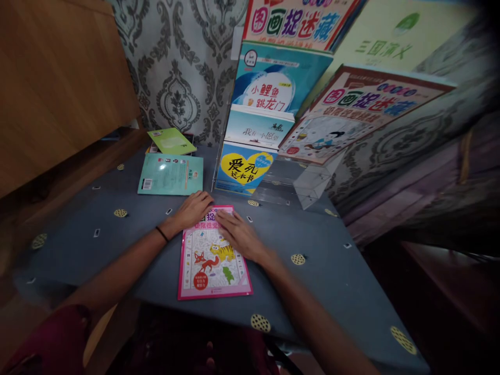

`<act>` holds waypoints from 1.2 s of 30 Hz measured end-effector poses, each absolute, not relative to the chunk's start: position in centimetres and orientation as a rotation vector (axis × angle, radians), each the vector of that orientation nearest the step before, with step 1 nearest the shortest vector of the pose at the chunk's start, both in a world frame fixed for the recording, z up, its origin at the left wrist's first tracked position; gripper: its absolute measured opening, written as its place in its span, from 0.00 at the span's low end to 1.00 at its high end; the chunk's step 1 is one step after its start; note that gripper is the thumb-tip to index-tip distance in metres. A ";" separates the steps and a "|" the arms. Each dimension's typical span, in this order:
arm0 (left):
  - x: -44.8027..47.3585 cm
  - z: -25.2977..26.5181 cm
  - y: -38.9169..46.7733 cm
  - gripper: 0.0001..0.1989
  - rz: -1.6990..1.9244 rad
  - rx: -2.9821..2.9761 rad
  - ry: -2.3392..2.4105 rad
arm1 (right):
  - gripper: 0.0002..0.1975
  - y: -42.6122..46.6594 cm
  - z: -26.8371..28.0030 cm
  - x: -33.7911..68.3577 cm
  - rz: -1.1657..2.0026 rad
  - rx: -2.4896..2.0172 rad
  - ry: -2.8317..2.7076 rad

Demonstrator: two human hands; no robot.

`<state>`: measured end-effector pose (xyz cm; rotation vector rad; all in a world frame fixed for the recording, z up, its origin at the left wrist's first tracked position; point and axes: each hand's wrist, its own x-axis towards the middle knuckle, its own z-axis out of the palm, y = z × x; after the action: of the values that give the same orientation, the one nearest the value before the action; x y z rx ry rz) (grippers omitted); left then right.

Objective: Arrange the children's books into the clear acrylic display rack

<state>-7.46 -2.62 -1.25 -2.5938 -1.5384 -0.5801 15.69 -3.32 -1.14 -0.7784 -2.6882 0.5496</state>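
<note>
A pink-bordered picture book with a fox and a yellow striped cat on its cover lies flat on the table. Over its upper left corner rests my left hand, fingers stretched out. My right hand lies along the upper right of the cover, its fingers extended and flat. Neither hand grips anything. Together they cover part of the coloured title at the top.
Behind the book a clear display rack holds several books, among them a blue one with a yellow heart. A teal book and a green book lie left on the grey tablecloth. Patterned wallpaper stands behind.
</note>
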 end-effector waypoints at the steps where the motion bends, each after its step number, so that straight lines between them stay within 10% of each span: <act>1: -7.4 -1.1 -2.7 0.11 -0.560 -2.587 -1.538 | 0.23 -2.8 -1.4 16.0 0.577 -0.804 -2.653; 19: -4.3 -0.3 -7.4 0.28 -0.225 -2.908 -1.217 | 0.36 -0.7 -1.7 17.0 1.102 -0.801 -2.216; 36: -1.3 1.3 -14.1 0.22 -0.267 -3.351 -0.726 | 0.36 -1.0 -1.3 16.7 1.048 -0.798 -2.217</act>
<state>-1.31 -14.09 1.34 -3.3508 -0.7261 -0.2671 16.75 -1.01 -1.33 -0.7985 -2.2174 1.0476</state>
